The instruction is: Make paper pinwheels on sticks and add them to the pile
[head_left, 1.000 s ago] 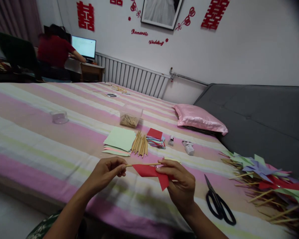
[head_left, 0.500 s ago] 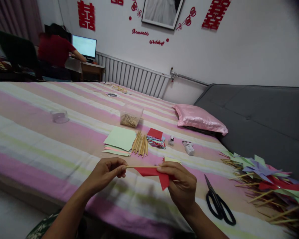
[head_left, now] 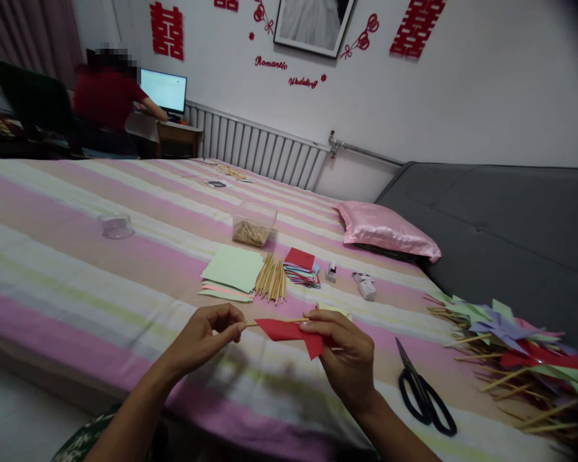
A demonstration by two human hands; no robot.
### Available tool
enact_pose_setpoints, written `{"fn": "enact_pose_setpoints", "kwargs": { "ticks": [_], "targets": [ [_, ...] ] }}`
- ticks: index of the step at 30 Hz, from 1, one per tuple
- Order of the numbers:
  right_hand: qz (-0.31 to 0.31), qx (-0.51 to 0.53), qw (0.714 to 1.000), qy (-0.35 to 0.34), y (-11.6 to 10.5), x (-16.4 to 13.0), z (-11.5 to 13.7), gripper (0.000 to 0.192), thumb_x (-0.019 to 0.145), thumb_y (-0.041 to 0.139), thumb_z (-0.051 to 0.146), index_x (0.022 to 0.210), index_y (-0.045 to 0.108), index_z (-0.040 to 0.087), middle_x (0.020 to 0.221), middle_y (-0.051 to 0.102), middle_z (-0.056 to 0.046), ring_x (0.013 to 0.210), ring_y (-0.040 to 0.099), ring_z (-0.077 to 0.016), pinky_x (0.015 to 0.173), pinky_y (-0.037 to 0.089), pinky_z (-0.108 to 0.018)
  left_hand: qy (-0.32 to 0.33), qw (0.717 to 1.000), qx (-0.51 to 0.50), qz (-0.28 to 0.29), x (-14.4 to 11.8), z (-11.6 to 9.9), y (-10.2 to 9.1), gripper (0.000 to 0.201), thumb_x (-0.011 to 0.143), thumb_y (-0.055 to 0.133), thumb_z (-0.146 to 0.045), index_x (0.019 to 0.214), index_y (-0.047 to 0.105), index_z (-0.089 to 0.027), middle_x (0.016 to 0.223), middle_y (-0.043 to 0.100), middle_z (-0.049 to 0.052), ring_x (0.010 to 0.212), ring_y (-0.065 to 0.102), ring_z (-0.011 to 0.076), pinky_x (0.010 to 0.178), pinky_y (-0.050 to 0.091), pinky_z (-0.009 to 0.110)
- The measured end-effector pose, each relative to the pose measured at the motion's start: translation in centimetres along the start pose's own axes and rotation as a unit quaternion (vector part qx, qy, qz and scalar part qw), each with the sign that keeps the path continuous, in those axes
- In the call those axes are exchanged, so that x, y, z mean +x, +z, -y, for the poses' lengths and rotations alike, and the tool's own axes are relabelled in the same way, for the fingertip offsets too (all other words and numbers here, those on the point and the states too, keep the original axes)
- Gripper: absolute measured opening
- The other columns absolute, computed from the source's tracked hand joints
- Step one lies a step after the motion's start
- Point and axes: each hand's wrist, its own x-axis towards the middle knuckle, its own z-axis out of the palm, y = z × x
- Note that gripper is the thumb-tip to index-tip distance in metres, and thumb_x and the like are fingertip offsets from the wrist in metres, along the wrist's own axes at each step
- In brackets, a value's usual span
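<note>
My left hand (head_left: 205,339) pinches the near end of a thin wooden stick (head_left: 274,321) that lies level across to my right hand (head_left: 349,359). My right hand grips folded red paper (head_left: 291,333) where it meets the stick. Both hands hover above a striped bed sheet (head_left: 77,276). Just beyond them lie a bundle of loose sticks (head_left: 271,277), a stack of pale green and pink paper sheets (head_left: 233,271) and a pile of small coloured squares (head_left: 300,265).
Black scissors (head_left: 422,391) lie right of my right hand. Finished paper pinwheels (head_left: 515,350) pile up at the far right. A clear tub of sticks (head_left: 253,224), a small bottle (head_left: 331,272), a pink pillow (head_left: 385,231) and a round lid (head_left: 115,226) sit farther off. A person in red (head_left: 103,102) sits at a computer.
The red paper has turned slightly between my fingers and the stick has tilted a little; my hands stay in the same place.
</note>
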Motion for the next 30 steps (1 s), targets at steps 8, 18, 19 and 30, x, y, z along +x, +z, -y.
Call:
{"fn": "enact_pose_setpoints", "kwargs": {
  "ticks": [8, 18, 19, 30],
  "targets": [
    [0.002, 0.011, 1.000, 0.015, 0.2, -0.1, -0.1, 0.028, 0.074, 0.056, 0.002, 0.084, 0.070, 0.024, 0.085, 0.069, -0.004, 0.081, 0.067, -0.0165, 0.073, 0.055, -0.030, -0.002, 0.999, -0.017, 0.048, -0.2, -0.8, 0.9, 0.025, 0.078, 0.057, -0.039, 0.074, 0.066, -0.016, 0.061, 0.059, 0.000, 0.056, 0.054, 0.0118, 0.055, 0.040, 0.022],
    [-0.014, 0.057, 0.996, 0.066, 0.4, -0.8, -0.6, 0.027, 0.072, 0.060, 0.003, 0.084, 0.071, 0.024, 0.092, 0.072, -0.004, 0.086, 0.068, -0.0194, 0.077, 0.056, -0.033, 0.033, 0.997, -0.044, 0.061, -0.2, -0.8, 1.0, 0.027, 0.086, 0.044, -0.038, 0.082, 0.061, -0.017, 0.072, 0.054, 0.000, 0.067, 0.046, 0.0124, 0.060, 0.036, 0.022],
    [-0.013, 0.059, 0.996, 0.061, 0.4, -0.8, -0.5, 0.029, 0.071, 0.059, 0.001, 0.084, 0.071, 0.024, 0.089, 0.072, -0.003, 0.084, 0.068, -0.0187, 0.076, 0.056, -0.032, 0.035, 0.996, -0.044, 0.063, -0.1, -0.7, 1.0, 0.027, 0.087, 0.043, -0.038, 0.082, 0.060, -0.017, 0.074, 0.054, 0.000, 0.068, 0.047, 0.0129, 0.062, 0.036, 0.022],
    [-0.006, 0.040, 0.998, 0.044, 0.6, -0.6, -0.1, 0.031, 0.071, 0.056, -0.002, 0.084, 0.068, 0.023, 0.079, 0.070, -0.001, 0.076, 0.066, -0.0159, 0.068, 0.053, -0.027, 0.014, 0.994, -0.032, 0.105, -0.3, -1.1, 1.0, 0.031, 0.087, 0.041, -0.041, 0.080, 0.057, -0.016, 0.075, 0.054, 0.001, 0.070, 0.045, 0.0140, 0.064, 0.035, 0.024]
  ]
}}
